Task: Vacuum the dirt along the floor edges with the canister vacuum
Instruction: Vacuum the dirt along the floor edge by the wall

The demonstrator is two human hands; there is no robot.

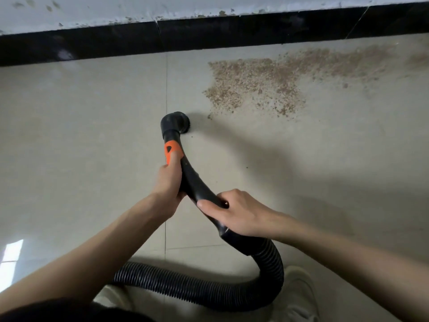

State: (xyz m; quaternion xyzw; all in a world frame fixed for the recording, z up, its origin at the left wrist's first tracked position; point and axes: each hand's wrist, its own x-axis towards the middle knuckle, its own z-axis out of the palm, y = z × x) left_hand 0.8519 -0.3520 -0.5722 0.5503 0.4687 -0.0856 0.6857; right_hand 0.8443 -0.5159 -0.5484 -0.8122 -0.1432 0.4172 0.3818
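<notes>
Nozzle (177, 123) just left of dirt (255, 87)

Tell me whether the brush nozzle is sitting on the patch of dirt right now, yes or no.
No: the brush nozzle sits on bare tile left of the dirt patch, with only a few stray crumbs near it.

Pale shoes (299, 291) below; window glare (10, 253) left.

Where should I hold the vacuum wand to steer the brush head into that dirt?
Grip the smooth curved vacuum wand, not the ribbed hose. The left hand wraps it from the left just below the orange collar, near the brush head; the right hand holds from the right where the wand meets the hose.
</notes>
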